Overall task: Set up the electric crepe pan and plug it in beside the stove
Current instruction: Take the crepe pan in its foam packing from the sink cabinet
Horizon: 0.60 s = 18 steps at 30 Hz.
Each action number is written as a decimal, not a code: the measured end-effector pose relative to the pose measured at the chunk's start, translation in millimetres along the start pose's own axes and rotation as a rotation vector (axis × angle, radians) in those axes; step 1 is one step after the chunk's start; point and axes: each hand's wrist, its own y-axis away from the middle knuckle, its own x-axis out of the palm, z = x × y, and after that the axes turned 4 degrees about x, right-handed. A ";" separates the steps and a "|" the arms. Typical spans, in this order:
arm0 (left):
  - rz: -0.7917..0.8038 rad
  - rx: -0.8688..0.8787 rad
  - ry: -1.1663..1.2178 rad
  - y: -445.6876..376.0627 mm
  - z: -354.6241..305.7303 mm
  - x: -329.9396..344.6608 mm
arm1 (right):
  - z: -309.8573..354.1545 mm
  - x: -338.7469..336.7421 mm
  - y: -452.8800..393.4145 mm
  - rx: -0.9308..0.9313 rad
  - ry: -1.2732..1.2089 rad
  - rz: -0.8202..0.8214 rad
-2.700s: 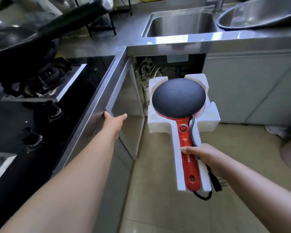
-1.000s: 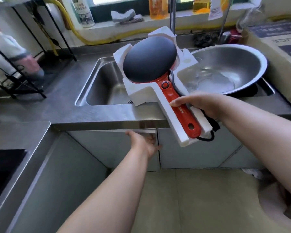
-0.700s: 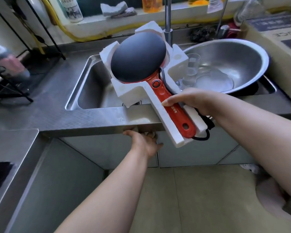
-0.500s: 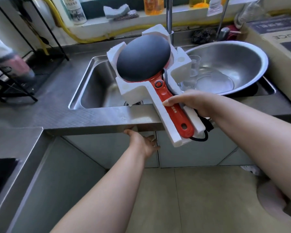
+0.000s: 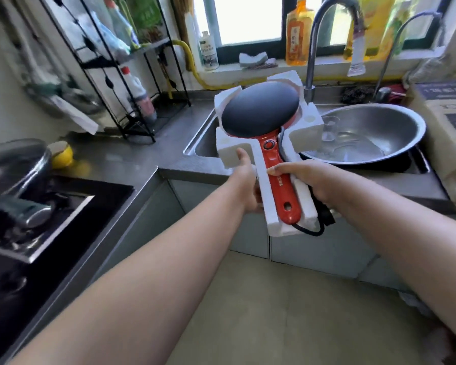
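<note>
The electric crepe pan (image 5: 261,110), a round black plate on a red handle, lies in its white foam packing (image 5: 232,151). I hold it in the air over the counter's front edge by the sink. My right hand (image 5: 308,180) grips the red handle and the foam from the right. My left hand (image 5: 246,180) holds the foam's left side, thumb on top. The pan's black cord and plug (image 5: 324,219) hang below the handle end. The black stove (image 5: 71,204) lies at the left.
A wok (image 5: 16,164) sits on the stove. A large steel bowl (image 5: 366,135) with a glass rests over the right sink basin. A cardboard box (image 5: 450,133) stands at the far right. A wire rack (image 5: 121,75) with bottles stands in the back corner. A tap (image 5: 316,43) rises behind the pan.
My left hand has left the cabinet door under the counter and come up to hold the foam's left side. The view has swung left and up, showing the stove and window.
</note>
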 end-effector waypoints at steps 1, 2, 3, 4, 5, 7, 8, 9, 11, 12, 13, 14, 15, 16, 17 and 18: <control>0.000 0.007 -0.016 20.0 -1.8 -0.1 | 3.5 8.6 15.9 -0.005 0.013 0.014; -0.011 0.021 -0.041 42.4 -3.1 -0.9 | 8.4 18.0 32.9 -0.010 0.019 0.035; -0.044 0.058 -0.060 67.6 -3.7 -2.5 | 12.5 29.5 52.2 -0.013 0.029 0.053; -0.075 0.077 -0.088 84.1 -4.1 -3.4 | 15.3 37.3 63.0 -0.017 0.025 0.063; -0.126 0.113 -0.091 112.7 -7.1 -6.2 | 22.0 48.9 82.8 -0.025 0.045 0.080; -0.194 0.173 -0.124 156.4 -12.5 -12.7 | 32.2 69.2 109.2 -0.033 0.048 0.104; -0.254 0.218 -0.155 187.1 -15.1 -19.5 | 39.0 84.9 133.6 -0.043 0.070 0.130; -0.309 0.270 -0.174 206.3 -16.9 -24.7 | 43.3 96.4 146.8 -0.047 0.068 0.149; -0.408 0.334 -0.173 253.7 -17.8 -41.7 | 54.1 126.2 188.1 -0.063 0.084 0.201; -0.432 0.349 -0.145 276.7 -16.2 -54.0 | 58.6 143.8 212.0 -0.065 0.098 0.229; -0.449 0.369 -0.115 292.5 -13.1 -62.0 | 60.1 155.9 226.6 -0.064 0.099 0.240; -0.484 0.369 -0.098 303.6 -8.1 -82.4 | 62.4 172.5 243.6 -0.055 0.119 0.268; -0.518 0.369 -0.083 318.4 -3.4 -98.2 | 62.3 187.7 258.4 -0.046 0.142 0.298; -0.518 0.351 -0.071 327.9 2.3 -113.3 | 61.4 200.5 270.3 -0.042 0.152 0.317; -0.533 0.337 -0.054 349.5 7.8 -124.5 | 60.7 216.3 285.9 -0.039 0.168 0.351; -0.557 0.338 -0.042 382.2 13.0 -129.9 | 57.6 233.9 302.6 -0.028 0.199 0.382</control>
